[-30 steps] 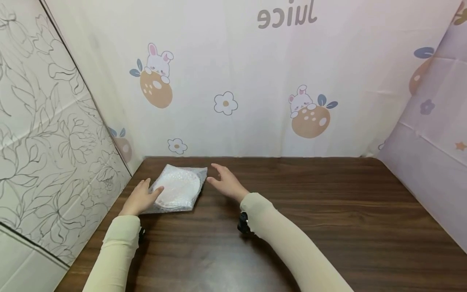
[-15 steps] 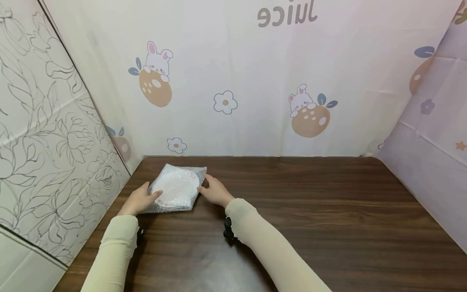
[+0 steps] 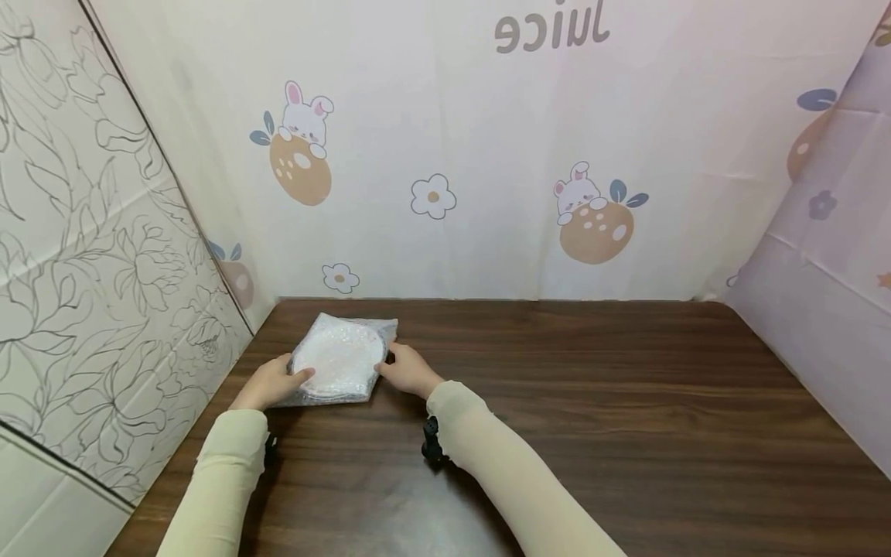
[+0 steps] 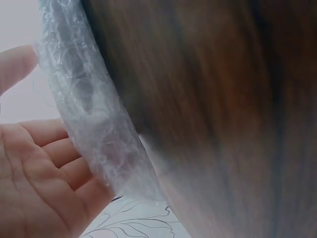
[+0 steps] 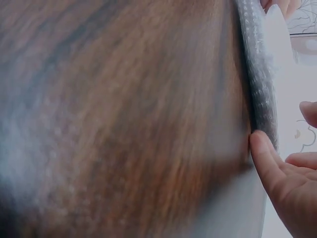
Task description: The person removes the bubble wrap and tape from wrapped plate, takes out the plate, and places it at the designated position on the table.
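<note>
A flat bubble-wrap package [image 3: 341, 357] with a round, white, plate-like shape inside lies on the far left of the dark wooden table [image 3: 592, 418]. At its left edge my left hand [image 3: 267, 384] holds it, thumb over the top. In the left wrist view, the other fingers of that hand [image 4: 54, 168] run behind the crinkled wrap [image 4: 94, 104]. My right hand [image 3: 412, 371] grips the opposite edge with its thumb near the front corner. The right wrist view has one fingertip [image 5: 260, 141] right at the package's edge, low by the tabletop.
A white curtain [image 3: 473, 155] with rabbit and fruit prints hangs behind the table's back edge. On the left stands a white panel [image 3: 104, 255] with line-drawn flowers, close to the package. A pale lilac sheet [image 3: 835, 278] borders the right side.
My right hand has moved left and toward me, from beside the package onto its right edge. The left hand has stayed at the left edge, shifting slightly. The package looks unmoved.
</note>
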Demonstrator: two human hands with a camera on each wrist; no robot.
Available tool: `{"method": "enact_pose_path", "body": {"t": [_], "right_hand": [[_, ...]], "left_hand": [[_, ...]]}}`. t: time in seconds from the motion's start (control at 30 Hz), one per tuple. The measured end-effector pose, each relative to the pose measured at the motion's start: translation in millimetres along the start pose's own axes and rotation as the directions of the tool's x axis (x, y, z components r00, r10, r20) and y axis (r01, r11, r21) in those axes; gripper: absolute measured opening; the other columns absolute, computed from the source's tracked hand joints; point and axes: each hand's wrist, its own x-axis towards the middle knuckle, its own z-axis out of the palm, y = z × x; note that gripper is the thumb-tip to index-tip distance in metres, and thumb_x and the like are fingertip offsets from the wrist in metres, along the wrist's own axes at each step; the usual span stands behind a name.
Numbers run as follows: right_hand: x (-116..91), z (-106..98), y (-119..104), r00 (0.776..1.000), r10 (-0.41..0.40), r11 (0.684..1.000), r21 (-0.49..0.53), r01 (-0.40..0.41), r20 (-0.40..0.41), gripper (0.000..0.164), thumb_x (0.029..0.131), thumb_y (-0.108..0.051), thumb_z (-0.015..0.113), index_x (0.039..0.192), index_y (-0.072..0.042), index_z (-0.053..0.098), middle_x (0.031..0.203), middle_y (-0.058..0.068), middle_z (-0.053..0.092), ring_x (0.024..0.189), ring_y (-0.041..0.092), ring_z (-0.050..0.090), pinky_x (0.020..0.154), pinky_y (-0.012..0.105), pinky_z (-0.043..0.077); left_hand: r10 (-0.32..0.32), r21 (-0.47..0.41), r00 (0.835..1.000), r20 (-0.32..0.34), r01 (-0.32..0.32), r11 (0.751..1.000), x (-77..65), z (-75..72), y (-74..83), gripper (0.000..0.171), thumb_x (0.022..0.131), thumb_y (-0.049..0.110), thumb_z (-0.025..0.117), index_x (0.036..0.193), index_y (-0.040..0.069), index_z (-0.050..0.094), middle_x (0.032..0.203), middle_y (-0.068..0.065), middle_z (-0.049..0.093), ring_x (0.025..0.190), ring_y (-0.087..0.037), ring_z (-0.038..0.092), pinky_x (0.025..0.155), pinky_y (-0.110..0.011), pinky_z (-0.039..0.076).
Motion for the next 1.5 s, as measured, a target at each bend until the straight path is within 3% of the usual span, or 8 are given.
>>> {"method": "enact_pose_path", "body": {"t": [0.2, 0.33, 0.5, 0.67, 0.93, 1.2, 1.5], "right_hand": [[-1, -5, 3, 0.997, 0.002, 0.996, 0.085, -0.009, 0.080, 0.062, 0.101, -0.023, 0.054, 0.153, -0.001, 0.028, 0.156, 0.017, 0.036, 0.108, 0.026, 0.068, 0.105, 0.041, 0.047], [-1, -10, 9, 0.995, 0.001, 0.992, 0.122, -0.014, 0.104, 0.063, 0.102, -0.025, 0.053, 0.154, -0.003, 0.027, 0.160, 0.015, 0.029, 0.110, 0.026, 0.068, 0.106, 0.041, 0.047], [-2, -17, 14, 0.997, -0.006, 0.985, 0.173, -0.007, 0.076, 0.052, 0.102, -0.021, 0.052, 0.148, 0.001, 0.039, 0.156, 0.016, 0.036, 0.115, 0.029, 0.065, 0.101, 0.039, 0.051], [-5, -21, 18, 0.998, 0.039, 0.949, 0.312, -0.053, 0.049, 0.055, 0.101, -0.015, 0.054, 0.149, 0.004, 0.036, 0.150, 0.023, 0.042, 0.122, 0.031, 0.060, 0.095, 0.033, 0.054], [-18, -37, 23, 0.994, 0.059, 0.916, 0.392, -0.090, 0.090, 0.053, 0.102, -0.011, 0.051, 0.149, 0.006, 0.033, 0.147, 0.026, 0.045, 0.123, 0.033, 0.059, 0.096, 0.035, 0.054], [-33, -54, 30, 0.991, 0.060, 0.907, 0.409, -0.104, 0.119, 0.051, 0.102, -0.009, 0.049, 0.149, 0.007, 0.033, 0.143, 0.026, 0.049, 0.123, 0.032, 0.059, 0.095, 0.036, 0.055], [-50, -67, 41, 0.990, 0.050, 0.907, 0.409, -0.102, 0.135, 0.051, 0.102, -0.010, 0.049, 0.148, 0.008, 0.034, 0.148, 0.027, 0.043, 0.133, 0.035, 0.050, 0.099, 0.037, 0.052]], "left_hand": [[0.035, 0.016, 0.999, -0.009, -0.035, 0.999, -1.3, 0.3, 4.3, 0.076, 0.099, 0.041, 0.052, 0.140, -0.021, 0.034, 0.140, -0.041, 0.041, 0.129, -0.057, 0.041, 0.105, -0.064, 0.037], [0.051, 0.005, 0.999, 0.006, -0.051, 0.999, -1.7, 1.0, 7.7, 0.075, 0.100, 0.040, 0.052, 0.142, -0.019, 0.033, 0.142, -0.040, 0.041, 0.130, -0.056, 0.041, 0.105, -0.064, 0.037], [0.067, -0.009, 0.998, 0.022, -0.067, 0.998, -1.6, 3.5, 12.4, 0.073, 0.100, 0.037, 0.053, 0.143, -0.017, 0.032, 0.142, -0.038, 0.041, 0.131, -0.055, 0.041, 0.106, -0.064, 0.036], [0.081, 0.004, 0.996, 0.031, -0.082, 0.997, 0.0, 8.0, 15.9, 0.071, 0.099, 0.035, 0.053, 0.143, -0.018, 0.033, 0.141, -0.038, 0.043, 0.130, -0.054, 0.043, 0.105, -0.063, 0.038], [0.103, 0.011, 0.994, 0.037, -0.104, 0.995, 1.7, 13.9, 26.4, 0.074, 0.100, 0.034, 0.053, 0.142, -0.022, 0.029, 0.143, -0.041, 0.039, 0.132, -0.055, 0.039, 0.107, -0.063, 0.036], [0.146, 0.006, 0.989, 0.035, -0.146, 0.989, 0.2, 19.6, 42.0, 0.071, 0.100, 0.031, 0.054, 0.143, -0.021, 0.029, 0.144, -0.039, 0.039, 0.134, -0.052, 0.040, 0.109, -0.061, 0.035], [0.186, 0.014, 0.980, 0.071, -0.187, 0.982, 2.0, 23.8, 56.6, 0.073, 0.100, 0.029, 0.053, 0.144, -0.022, 0.025, 0.147, -0.038, 0.035, 0.138, -0.050, 0.036, 0.113, -0.059, 0.031]]}}
